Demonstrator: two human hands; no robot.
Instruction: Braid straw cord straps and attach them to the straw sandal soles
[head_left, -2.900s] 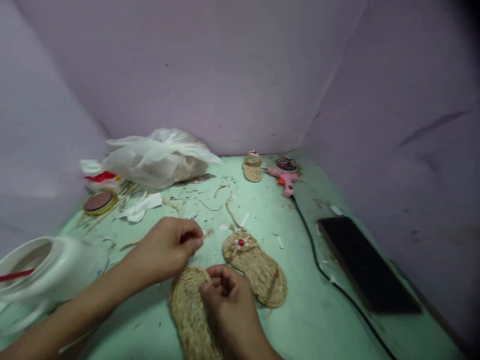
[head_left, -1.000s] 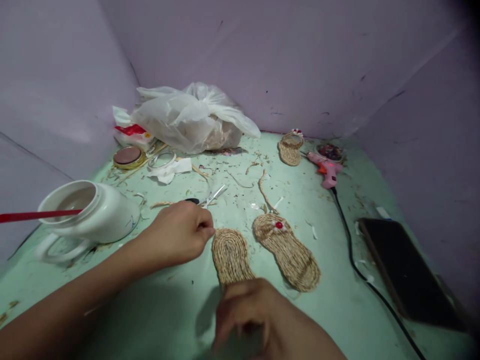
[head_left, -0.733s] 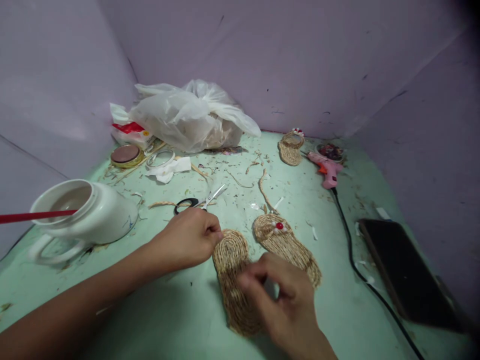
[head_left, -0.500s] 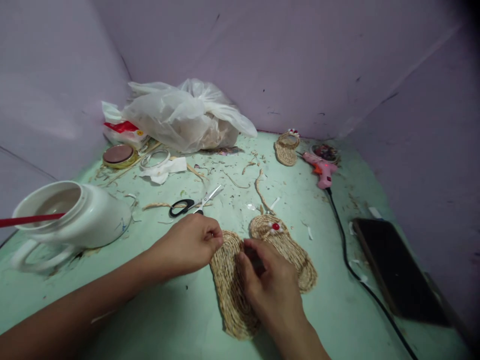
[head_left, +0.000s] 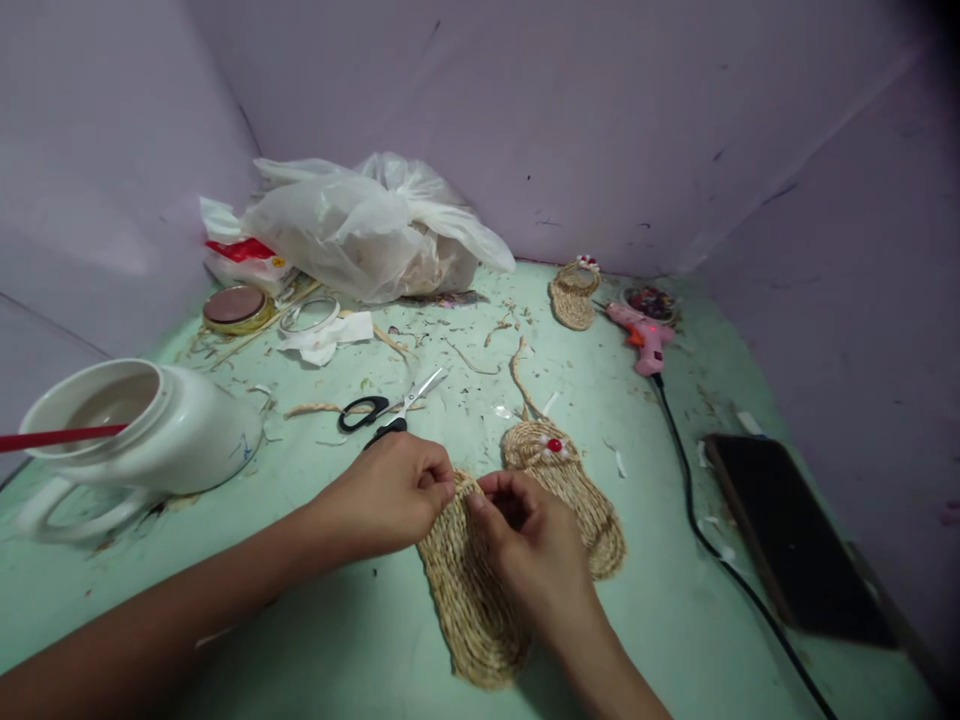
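Observation:
A braided straw slipper sole (head_left: 472, 610) lies on the table in front of me, its far end between my hands. My right hand (head_left: 536, 545) is closed in a pinch at that far end, thumb and forefinger on the rim. On the other side, my left hand (head_left: 394, 500) has its fingers curled together against the sole's upper left edge; what they pinch is hidden. Partly behind my right hand rests a second straw slipper sole (head_left: 585, 505), with a red bead (head_left: 553, 446) and white bits on it. Black-handled scissors (head_left: 405, 400) lie just beyond my left hand.
A pink glue gun (head_left: 637, 335) with a black cord (head_left: 686, 500) and a phone (head_left: 795, 540) are at right. A small finished slipper (head_left: 574, 300) stands at the back. A plastic bag (head_left: 375, 230), tape roll (head_left: 238, 308) and tipped white jug (head_left: 202, 430) occupy the left.
My left hand has moved slightly right, and my right hand's fingertips have shifted left, so they are closer together at the sole's far end. The beaded sole has shifted slightly.

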